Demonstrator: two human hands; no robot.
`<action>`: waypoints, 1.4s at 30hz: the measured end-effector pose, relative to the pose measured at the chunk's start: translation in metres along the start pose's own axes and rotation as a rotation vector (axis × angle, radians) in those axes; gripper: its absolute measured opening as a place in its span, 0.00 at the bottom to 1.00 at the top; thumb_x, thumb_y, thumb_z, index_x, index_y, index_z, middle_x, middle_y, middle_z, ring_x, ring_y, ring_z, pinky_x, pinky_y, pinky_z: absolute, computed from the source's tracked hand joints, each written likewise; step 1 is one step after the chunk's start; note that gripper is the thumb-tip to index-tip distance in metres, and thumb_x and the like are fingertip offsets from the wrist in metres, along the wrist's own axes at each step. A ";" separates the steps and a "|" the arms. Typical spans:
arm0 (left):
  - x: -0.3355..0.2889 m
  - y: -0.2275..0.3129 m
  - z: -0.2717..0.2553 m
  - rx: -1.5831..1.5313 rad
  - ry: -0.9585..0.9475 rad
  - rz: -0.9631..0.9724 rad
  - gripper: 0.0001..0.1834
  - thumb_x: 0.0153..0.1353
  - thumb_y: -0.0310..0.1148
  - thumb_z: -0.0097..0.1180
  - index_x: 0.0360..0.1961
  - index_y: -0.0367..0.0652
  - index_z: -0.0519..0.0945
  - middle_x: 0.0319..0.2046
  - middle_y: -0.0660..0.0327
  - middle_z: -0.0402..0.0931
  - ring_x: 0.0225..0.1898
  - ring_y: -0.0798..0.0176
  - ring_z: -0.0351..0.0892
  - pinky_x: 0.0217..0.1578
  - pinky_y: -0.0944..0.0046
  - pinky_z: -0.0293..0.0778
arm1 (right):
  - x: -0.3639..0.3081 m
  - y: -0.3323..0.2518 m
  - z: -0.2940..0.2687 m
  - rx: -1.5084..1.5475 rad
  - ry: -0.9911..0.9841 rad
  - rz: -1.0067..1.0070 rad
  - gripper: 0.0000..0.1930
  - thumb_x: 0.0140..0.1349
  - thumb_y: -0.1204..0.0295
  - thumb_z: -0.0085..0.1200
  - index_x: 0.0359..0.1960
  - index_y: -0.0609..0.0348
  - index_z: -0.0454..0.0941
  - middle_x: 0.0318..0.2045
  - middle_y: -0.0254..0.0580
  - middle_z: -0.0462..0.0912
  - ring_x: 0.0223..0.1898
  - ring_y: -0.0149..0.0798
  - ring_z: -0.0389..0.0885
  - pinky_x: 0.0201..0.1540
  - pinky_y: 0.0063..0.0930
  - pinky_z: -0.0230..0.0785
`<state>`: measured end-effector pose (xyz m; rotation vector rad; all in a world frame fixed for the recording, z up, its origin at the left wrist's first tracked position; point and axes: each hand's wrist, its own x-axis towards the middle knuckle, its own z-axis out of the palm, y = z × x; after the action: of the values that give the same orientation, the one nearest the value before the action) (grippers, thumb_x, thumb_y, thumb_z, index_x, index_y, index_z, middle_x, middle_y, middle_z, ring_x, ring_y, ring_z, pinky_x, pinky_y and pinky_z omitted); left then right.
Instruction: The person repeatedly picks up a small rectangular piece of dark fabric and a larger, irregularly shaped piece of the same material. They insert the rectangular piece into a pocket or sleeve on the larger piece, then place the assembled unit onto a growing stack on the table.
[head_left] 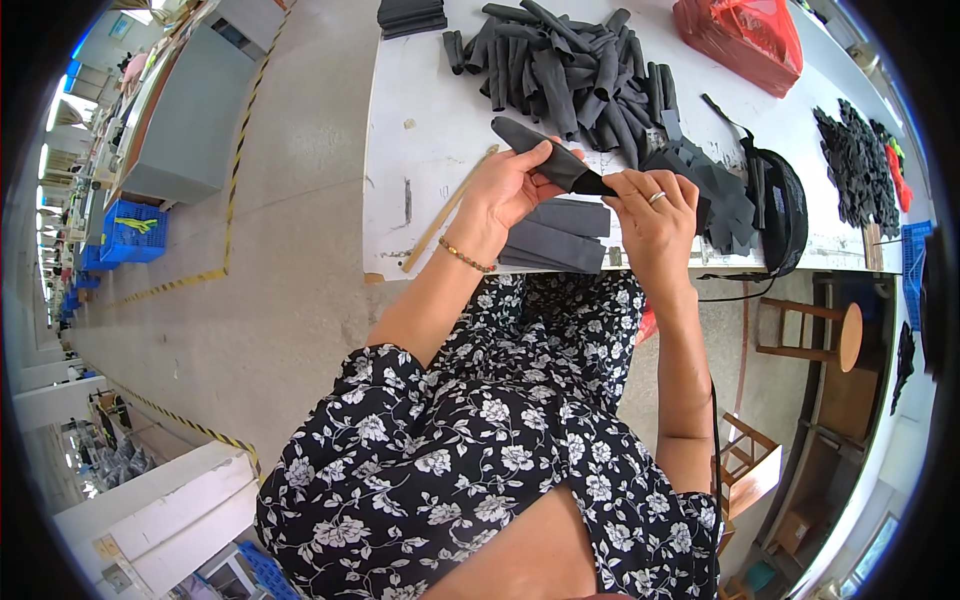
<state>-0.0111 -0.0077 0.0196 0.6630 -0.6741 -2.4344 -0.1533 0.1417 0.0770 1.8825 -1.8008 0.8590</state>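
Note:
A dark grey fabric tube [535, 146] is held above the front part of the white table, slanting from upper left to lower right. My left hand [515, 182] is closed round its middle, thumb on top. At the tube's right end my right hand [652, 205] pinches the dark cloth, partly hiding that end. Just below the tube lie flat dark grey fabric strips [556, 236], stacked near the table edge. Beyond my hands spreads a heap of rolled grey fabric tubes [560, 70]. Flat dark fabric pieces [712, 190] lie right of my right hand.
A wooden ruler-like stick [440, 220] lies left of the strips. On the white table [400, 150] also sit a red plastic bag [745, 40], a black mesh bag [783, 210] and a dark pile [858, 165]. A wooden stool [815, 335] stands at the right. Blue crates [135, 232] stand far left.

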 end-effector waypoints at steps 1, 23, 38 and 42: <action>0.000 0.000 0.001 -0.001 0.004 -0.006 0.11 0.68 0.32 0.53 0.47 0.36 0.75 0.46 0.44 0.80 0.47 0.49 0.83 0.50 0.53 0.82 | 0.000 -0.001 0.001 -0.014 0.014 -0.011 0.14 0.47 0.74 0.64 0.38 0.52 0.81 0.36 0.27 0.82 0.40 0.33 0.78 0.49 0.34 0.63; -0.035 -0.018 0.044 0.049 0.006 0.525 0.17 0.70 0.30 0.51 0.56 0.36 0.69 0.50 0.42 0.77 0.50 0.44 0.81 0.55 0.48 0.76 | -0.009 -0.027 0.026 0.014 0.225 0.180 0.25 0.47 0.71 0.69 0.50 0.54 0.77 0.43 0.34 0.79 0.42 0.41 0.76 0.47 0.37 0.62; -0.021 -0.047 0.038 0.002 -0.234 0.492 0.12 0.72 0.35 0.48 0.46 0.37 0.76 0.37 0.53 0.82 0.59 0.48 0.74 0.62 0.50 0.68 | -0.020 -0.033 0.045 0.296 0.069 0.193 0.22 0.46 0.82 0.63 0.45 0.60 0.72 0.40 0.45 0.79 0.42 0.49 0.75 0.43 0.43 0.64; -0.025 -0.030 0.032 0.010 -0.133 0.496 0.13 0.71 0.36 0.49 0.46 0.37 0.77 0.38 0.52 0.83 0.59 0.50 0.74 0.60 0.52 0.69 | -0.006 -0.044 0.033 0.290 0.035 0.228 0.23 0.45 0.81 0.64 0.45 0.60 0.71 0.41 0.46 0.77 0.44 0.52 0.75 0.47 0.42 0.65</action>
<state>-0.0212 0.0390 0.0343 0.2905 -0.7953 -2.0241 -0.1043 0.1280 0.0547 1.8361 -1.9842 1.2859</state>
